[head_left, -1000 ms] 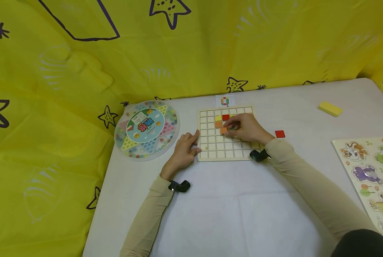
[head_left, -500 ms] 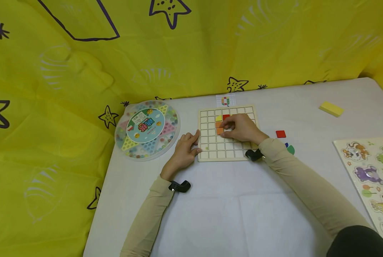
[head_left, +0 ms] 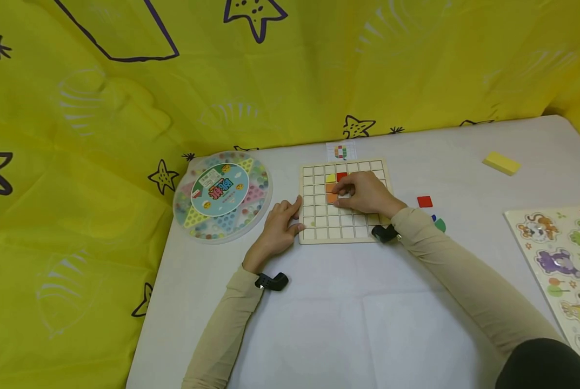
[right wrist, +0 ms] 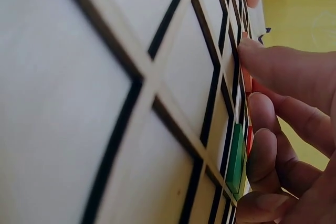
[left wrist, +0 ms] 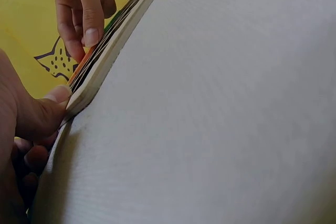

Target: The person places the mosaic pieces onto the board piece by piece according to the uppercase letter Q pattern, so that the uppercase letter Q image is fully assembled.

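Note:
A wooden grid board (head_left: 321,235) lies on the white table. My right hand (head_left: 367,193) is over it, thumb and index finger pinching an orange square tile (head_left: 331,198) at a cell left of the middle. Directly above that tile sits another orange tile (head_left: 331,188), with a yellow tile (head_left: 331,178) and a red tile (head_left: 341,176) at the top. A green tile (right wrist: 236,158) shows in the board beneath my right fingers in the right wrist view. My left hand (head_left: 279,227) touches the board's left edge with thumb and index finger.
A pattern card (head_left: 340,152) lies behind the board. To the right are a loose red tile (head_left: 424,201), a green piece (head_left: 440,225) and a yellow block (head_left: 501,163). A round marble game box (head_left: 221,197) stands left, an animal puzzle (head_left: 557,265) far right.
My right hand has moved slightly left with the orange tile, which now lies below the other orange one. The green piece by the right sleeve has come into sight. My left hand stays put.

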Motion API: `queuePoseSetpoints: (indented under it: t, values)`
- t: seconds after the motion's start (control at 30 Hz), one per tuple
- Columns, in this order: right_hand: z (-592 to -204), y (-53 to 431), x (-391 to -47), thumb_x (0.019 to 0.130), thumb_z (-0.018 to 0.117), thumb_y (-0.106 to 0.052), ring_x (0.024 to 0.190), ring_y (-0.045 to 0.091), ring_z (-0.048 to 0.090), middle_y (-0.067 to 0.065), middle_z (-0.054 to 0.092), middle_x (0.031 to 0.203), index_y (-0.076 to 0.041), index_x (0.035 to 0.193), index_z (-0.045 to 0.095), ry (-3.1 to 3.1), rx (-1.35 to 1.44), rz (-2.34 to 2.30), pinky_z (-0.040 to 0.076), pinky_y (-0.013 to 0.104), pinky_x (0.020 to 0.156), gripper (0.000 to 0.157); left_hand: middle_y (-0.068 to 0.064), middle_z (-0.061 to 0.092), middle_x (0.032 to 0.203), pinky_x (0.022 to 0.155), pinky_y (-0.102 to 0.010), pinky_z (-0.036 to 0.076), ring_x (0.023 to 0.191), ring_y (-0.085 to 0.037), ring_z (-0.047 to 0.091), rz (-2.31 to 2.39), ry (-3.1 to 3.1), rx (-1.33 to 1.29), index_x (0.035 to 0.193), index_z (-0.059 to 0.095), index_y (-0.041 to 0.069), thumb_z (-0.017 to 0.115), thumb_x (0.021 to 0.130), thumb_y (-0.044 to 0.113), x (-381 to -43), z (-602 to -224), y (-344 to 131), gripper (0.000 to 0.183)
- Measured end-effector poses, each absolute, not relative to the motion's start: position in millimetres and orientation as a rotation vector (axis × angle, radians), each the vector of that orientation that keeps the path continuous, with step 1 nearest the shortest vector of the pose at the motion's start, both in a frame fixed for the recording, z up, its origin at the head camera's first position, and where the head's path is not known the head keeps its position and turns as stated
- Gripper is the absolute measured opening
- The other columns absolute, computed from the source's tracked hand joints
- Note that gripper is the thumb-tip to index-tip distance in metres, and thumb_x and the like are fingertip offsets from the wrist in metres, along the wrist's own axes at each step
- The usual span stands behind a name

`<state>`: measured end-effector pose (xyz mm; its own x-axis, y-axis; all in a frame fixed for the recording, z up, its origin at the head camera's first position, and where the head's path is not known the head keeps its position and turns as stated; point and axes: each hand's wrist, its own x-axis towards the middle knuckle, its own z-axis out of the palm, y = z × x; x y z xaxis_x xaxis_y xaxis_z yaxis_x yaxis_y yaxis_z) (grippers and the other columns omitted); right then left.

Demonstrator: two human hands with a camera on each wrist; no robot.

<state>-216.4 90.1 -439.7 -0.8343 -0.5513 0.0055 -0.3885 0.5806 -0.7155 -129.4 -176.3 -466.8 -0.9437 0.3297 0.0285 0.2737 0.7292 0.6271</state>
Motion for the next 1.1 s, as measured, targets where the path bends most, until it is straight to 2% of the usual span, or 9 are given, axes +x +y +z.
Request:
queuePoseSetpoints:
  t: [0.63,0.87,1.1]
  values:
    - [-437,92,-216,0.092,0.083,-0.016,0.097,0.025,0.070,0.012,0.080,0.109,-0.005,0.112,0.082,2.617,-0.778,-1.108,0.052,0.039,0.086,0.023,-0.008,0.055,0.104,0.090,-0.036,0.029,0.096,-0.024,0.041,1.025,2.849,0.497,0.161,0.040,-0.001,0.070,0.100,0.014,-130,-465,-174,0.070]
    - [-433,116,-215,0.092,0.083,-0.019,0.087,0.023,0.063,0.009,0.080,0.102,-0.007,0.108,0.082,2.647,-0.728,-1.109,0.047,0.035,0.079,0.020,-0.008,0.055,0.103,0.090,-0.036,0.029,0.095,-0.023,0.040,1.026,2.851,0.496,0.161,0.040,0.000,0.070,0.100,0.014,-129,-465,-173,0.071]
    - [-425,153,-208,0.094,0.083,-0.022,0.089,0.023,0.059,0.012,0.079,0.106,-0.006,0.108,0.083,2.653,-0.616,-1.086,0.045,0.030,0.076,0.021,-0.009,0.054,0.104,0.091,-0.037,0.029,0.096,-0.024,0.041,1.006,2.853,0.475,0.162,0.039,-0.001,0.069,0.100,0.014,-128,-467,-174,0.070]
